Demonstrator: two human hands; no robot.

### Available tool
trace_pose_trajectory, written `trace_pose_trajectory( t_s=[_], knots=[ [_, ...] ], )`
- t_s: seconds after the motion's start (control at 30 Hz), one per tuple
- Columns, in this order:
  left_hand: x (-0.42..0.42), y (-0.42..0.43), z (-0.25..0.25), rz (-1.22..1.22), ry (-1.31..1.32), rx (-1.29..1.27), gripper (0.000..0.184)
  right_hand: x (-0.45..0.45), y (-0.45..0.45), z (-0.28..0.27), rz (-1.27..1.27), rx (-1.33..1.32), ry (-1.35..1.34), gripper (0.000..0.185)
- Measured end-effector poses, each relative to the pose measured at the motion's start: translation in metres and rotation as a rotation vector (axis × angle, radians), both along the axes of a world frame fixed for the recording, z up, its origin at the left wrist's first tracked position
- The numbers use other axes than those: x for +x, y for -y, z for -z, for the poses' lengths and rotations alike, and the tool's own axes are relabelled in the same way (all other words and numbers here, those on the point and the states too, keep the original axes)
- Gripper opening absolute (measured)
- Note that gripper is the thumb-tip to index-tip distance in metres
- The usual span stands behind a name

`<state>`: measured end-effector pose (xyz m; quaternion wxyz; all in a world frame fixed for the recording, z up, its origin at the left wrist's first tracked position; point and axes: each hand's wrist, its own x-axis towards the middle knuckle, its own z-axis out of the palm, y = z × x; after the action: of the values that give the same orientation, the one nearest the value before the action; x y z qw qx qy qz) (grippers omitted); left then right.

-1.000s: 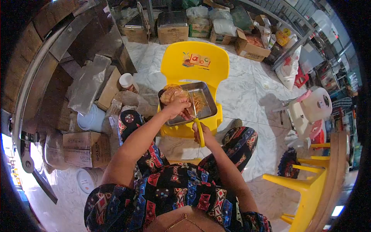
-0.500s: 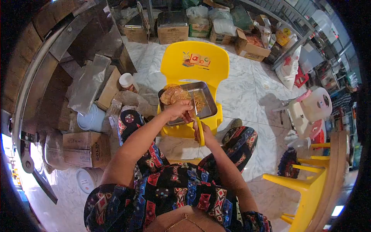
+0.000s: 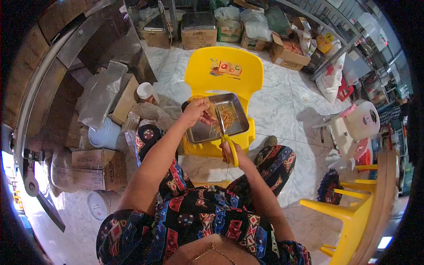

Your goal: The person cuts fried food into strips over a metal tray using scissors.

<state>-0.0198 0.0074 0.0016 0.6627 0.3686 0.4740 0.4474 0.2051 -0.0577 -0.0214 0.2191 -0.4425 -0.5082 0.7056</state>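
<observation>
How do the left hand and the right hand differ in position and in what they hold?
The left hand is over the tray's far left part, while the right hand is by the near edge of the tray.
The left hand pinches brown food in its fingers; the right hand grips the yellow-handled scissors.
Both hands are bare.

At twelve o'clock you have a closed brown box [image 3: 198, 39]. An open box [image 3: 289, 55] sits near one, a white bag [image 3: 330, 79] at two. See the pink and white chair [image 3: 353, 126] at three. At four, by the yellow stool [image 3: 349, 207], is a dark fuzzy thing [image 3: 329, 187], maybe a mat. Your blue bucket [image 3: 105, 133] is at nine, a white-topped jar [image 3: 146, 92] at ten.
</observation>
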Motion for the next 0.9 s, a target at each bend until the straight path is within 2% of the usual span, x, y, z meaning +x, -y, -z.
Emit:
trace_pose_trajectory(
  t_s=[0.17,0.27,0.5,0.57,0.9],
  knots=[
    [-0.004,-0.002,-0.001,-0.030,0.006,0.003,0.018,0.002,0.005,-0.014,-0.124,0.081,0.078,0.045],
    [-0.003,-0.003,-0.002,-0.017,-0.010,-0.001,0.018,0.003,0.004,-0.008,-0.106,0.038,0.072,0.052],
    [0.001,-0.001,-0.002,-0.009,-0.055,0.005,0.016,0.002,0.006,-0.016,-0.075,-0.010,0.074,0.052],
    [0.001,-0.002,0.001,-0.008,-0.059,0.010,0.016,0.001,0.007,-0.020,-0.110,0.090,0.130,0.042],
    [0.004,-0.004,0.005,-0.029,-0.041,-0.009,0.018,0.002,0.009,-0.031,-0.017,0.004,0.119,0.036]
  ],
)
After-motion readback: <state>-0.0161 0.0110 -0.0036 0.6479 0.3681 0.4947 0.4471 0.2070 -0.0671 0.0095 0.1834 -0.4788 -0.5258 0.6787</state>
